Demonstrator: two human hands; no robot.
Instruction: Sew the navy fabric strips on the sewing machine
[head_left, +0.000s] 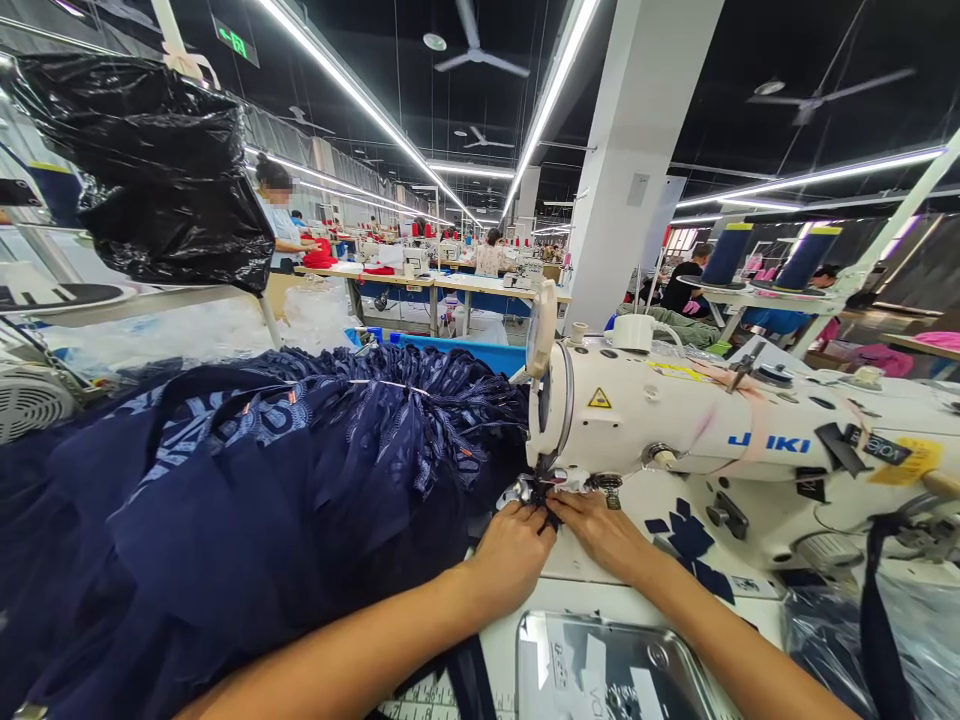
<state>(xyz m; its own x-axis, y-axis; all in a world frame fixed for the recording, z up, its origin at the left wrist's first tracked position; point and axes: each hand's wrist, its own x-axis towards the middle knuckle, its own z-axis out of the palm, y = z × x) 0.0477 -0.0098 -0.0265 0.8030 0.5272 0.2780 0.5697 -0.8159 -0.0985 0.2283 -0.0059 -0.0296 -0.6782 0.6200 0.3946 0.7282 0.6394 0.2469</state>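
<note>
My left hand (516,555) is at the needle area of a white sewing machine (645,410), its fingers bent and closed on a small piece of dark navy fabric (541,492). My right hand (594,525) comes in from the other side, fingertips pressed on the same fabric close to the presser foot. Both hands nearly touch there. The fabric's edges under my fingers are mostly hidden. A big heap of navy lace garments (300,540), gathered along a pale tie, lies left of the machine and against its head. A navy strip (472,675) hangs below my left forearm.
A shiny metal plate (615,665) sits in front of me between my forearms. Navy scraps (688,535) lie on the machine bed. Clear plastic (825,640) is at right. A black plastic bag (165,180) hangs upper left. Navy thread cones (727,258) stand behind; people work farther back.
</note>
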